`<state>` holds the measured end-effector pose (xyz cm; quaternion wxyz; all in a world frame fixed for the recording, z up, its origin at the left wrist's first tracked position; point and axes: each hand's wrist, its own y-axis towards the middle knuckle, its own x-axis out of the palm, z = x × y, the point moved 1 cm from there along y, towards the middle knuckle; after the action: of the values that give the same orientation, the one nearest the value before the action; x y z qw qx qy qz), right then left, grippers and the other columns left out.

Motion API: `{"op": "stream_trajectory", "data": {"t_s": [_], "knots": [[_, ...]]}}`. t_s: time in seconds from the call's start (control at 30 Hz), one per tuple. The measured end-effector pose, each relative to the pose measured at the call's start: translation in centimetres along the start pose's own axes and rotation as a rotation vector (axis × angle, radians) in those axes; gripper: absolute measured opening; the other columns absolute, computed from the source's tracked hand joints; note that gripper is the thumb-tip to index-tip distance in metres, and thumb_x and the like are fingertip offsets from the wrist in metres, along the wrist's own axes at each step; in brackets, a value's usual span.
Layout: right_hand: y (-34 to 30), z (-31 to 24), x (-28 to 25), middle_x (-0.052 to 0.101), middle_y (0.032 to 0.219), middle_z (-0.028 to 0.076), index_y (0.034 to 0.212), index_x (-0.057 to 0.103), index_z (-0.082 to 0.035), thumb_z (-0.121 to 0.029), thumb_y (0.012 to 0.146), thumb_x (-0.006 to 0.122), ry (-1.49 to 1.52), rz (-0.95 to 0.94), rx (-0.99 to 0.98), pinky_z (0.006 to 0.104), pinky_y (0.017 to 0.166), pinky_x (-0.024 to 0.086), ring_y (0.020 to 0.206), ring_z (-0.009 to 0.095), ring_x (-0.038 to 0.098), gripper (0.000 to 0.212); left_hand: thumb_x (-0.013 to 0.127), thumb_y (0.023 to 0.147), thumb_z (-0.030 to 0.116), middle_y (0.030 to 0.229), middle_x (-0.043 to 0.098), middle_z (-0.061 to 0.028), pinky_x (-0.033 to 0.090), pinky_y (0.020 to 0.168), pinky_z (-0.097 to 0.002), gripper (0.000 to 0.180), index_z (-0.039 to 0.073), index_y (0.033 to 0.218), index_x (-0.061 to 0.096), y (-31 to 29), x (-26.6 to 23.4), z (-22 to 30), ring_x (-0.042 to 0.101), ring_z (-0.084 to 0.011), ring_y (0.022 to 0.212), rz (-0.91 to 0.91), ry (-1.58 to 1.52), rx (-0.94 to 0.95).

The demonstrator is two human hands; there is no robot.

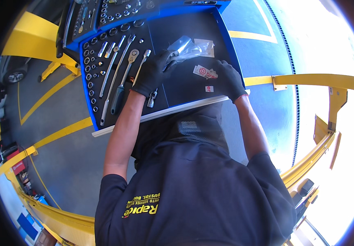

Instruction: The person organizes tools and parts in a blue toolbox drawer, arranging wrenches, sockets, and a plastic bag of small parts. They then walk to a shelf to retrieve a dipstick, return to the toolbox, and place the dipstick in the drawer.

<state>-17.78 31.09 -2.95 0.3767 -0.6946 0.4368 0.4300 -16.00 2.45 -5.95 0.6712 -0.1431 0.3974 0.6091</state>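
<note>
My left hand [153, 73], in a black glove, is over the middle of an open tool drawer [177, 105]. Its fingers are closed on a clear plastic bag [187, 51], whose crumpled end spreads to the right. The gloved right hand [231, 81] is at the drawer's right side with its fingers curled. A small fan of red-and-white stickers [204, 72] runs in under that hand; its fingertips are partly hidden. One small white sticker [209, 88] lies flat on the dark liner. Left of my left hand lie a ratchet [131, 61] and a socket extension [144, 61].
Sockets [88, 76] line the drawer's left side beside long chrome bars [112, 67]. An upper tray with more sockets [110, 18] is behind. Yellow lift arms [308, 79] stand at both sides, and a car wheel [15, 76] shows at far left.
</note>
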Motion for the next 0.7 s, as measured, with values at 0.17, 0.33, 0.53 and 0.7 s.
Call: {"op": "stream_trajectory", "data": {"t_s": [0.17, 0.33, 0.53, 0.7], "knots": [[-0.3, 1.7, 0.7, 0.069, 0.114, 0.016, 0.117, 0.071, -0.011, -0.023, 0.081, 0.089, 0.152, 0.155, -0.124, 0.0475, 0.096, 0.056, 0.111, 0.04, 0.067, 0.042, 0.077, 0.096, 0.021, 0.133, 0.069, -0.0214, 0.056, 0.099, -0.0436, 0.06, 0.005, 0.149, 0.053, -0.2, 0.4, 0.2, 0.071, -0.0329, 0.119, -0.042, -0.367, -0.057], [-0.4, 1.9, 0.8, 0.069, 0.114, 0.017, 0.118, 0.07, -0.011, -0.023, 0.081, 0.088, 0.186, 0.139, -0.051, 0.0484, 0.095, 0.055, 0.108, 0.041, 0.066, 0.043, 0.078, 0.095, 0.022, 0.134, 0.069, -0.0212, 0.056, 0.101, -0.042, 0.058, 0.004, 0.146, 0.056, -0.2, 0.3, 0.1, 0.071, -0.0313, 0.121, -0.191, -0.294, -0.247], [-0.2, 1.5, 2.0, 0.071, 0.113, 0.017, 0.114, 0.072, -0.008, -0.022, 0.082, 0.087, 0.052, 0.181, 0.015, 0.0493, 0.093, 0.057, 0.109, 0.04, 0.069, 0.039, 0.079, 0.094, 0.034, 0.135, 0.068, -0.0221, 0.055, 0.101, -0.0438, 0.062, 0.004, 0.144, 0.056, -2.4, -0.8, 2.5, 0.07, -0.0347, 0.121, -0.136, -0.07, -0.364], [-0.1, 0.6, 1.8, 0.072, 0.113, 0.017, 0.115, 0.074, -0.008, -0.024, 0.08, 0.089, 0.069, 0.193, 0.073, 0.0511, 0.092, 0.058, 0.109, 0.04, 0.07, 0.041, 0.077, 0.095, 0.039, 0.144, 0.063, -0.0212, 0.053, 0.106, -0.0444, 0.066, 0.003, 0.146, 0.055, -4.7, -3.7, 4.5, 0.066, -0.0371, 0.128, 0.023, 0.081, -0.28]]}}
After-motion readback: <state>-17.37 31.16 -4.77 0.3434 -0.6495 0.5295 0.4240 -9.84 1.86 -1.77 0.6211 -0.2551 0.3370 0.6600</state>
